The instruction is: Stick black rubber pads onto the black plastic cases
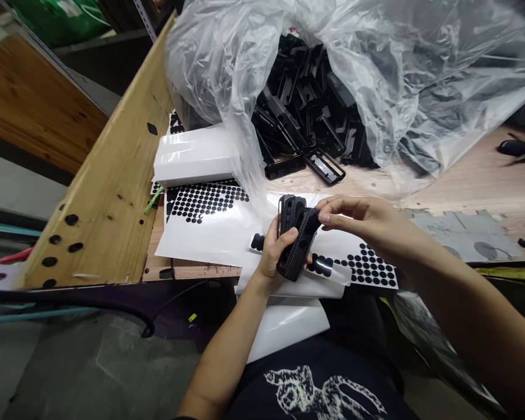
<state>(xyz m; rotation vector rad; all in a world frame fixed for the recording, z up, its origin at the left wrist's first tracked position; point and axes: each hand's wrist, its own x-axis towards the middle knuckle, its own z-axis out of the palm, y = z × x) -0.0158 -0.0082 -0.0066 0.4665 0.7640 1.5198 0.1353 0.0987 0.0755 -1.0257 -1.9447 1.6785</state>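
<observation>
My left hand (273, 253) is closed around two black plastic casings with a carbon-like texture. The front casing (301, 249) tilts up to the right; the rear casing (290, 209) shows partly behind it, and both have openings along their length. My left thumb lies across the front one. At that casing's upper right end, my right hand (349, 213) has thumb and fingertips pinched together, touching the end; anything small between them is hidden. Under my hands lies a white sheet of round black stickers (369, 263), with a curled strip of black dots (322, 266) nearer me.
A large clear plastic bag (227, 64) spills a heap of black casings (306, 111) onto the wooden table (455, 175). A folded white sheet (196, 154) and another dot sheet (205, 201) lie left. A wooden side board (109, 169) borders the table, with black dots stuck on it.
</observation>
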